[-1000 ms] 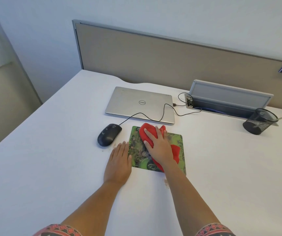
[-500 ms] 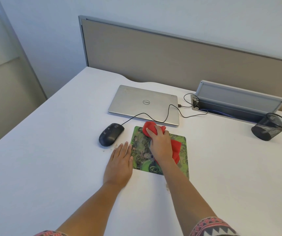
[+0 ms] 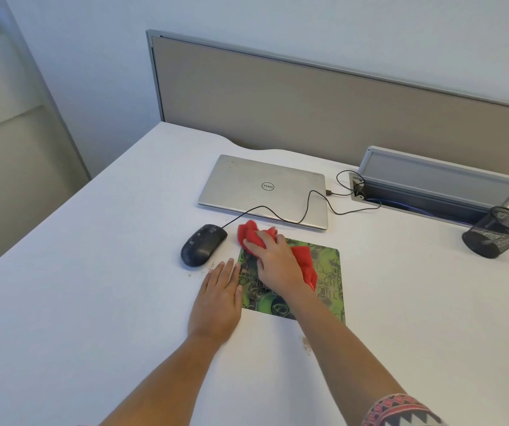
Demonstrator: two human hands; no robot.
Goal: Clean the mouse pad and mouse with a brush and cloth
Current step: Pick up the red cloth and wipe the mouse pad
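A green patterned mouse pad (image 3: 324, 281) lies on the white desk in front of me. My right hand (image 3: 278, 265) bears down on a bunched red cloth (image 3: 251, 233) at the pad's far left corner, fingers bent into the fabric; part of the cloth sticks out past the pad's edge. My left hand (image 3: 218, 299) lies flat on the desk against the pad's left edge. A black wired mouse (image 3: 202, 244) sits on the desk just left of the cloth, apart from both hands. No brush is in view.
A closed silver laptop (image 3: 262, 189) lies behind the pad, with the mouse cable running over it. At the right stand a black mesh pen cup (image 3: 497, 232) and an open cable tray (image 3: 431, 195). Crumbs (image 3: 211, 265) lie near the mouse. A beige partition (image 3: 308, 112) bounds the desk's far side.
My right hand has pushed the red cloth across the pad toward its far left corner, and the cloth has bunched up. My left hand has stayed flat beside the pad.
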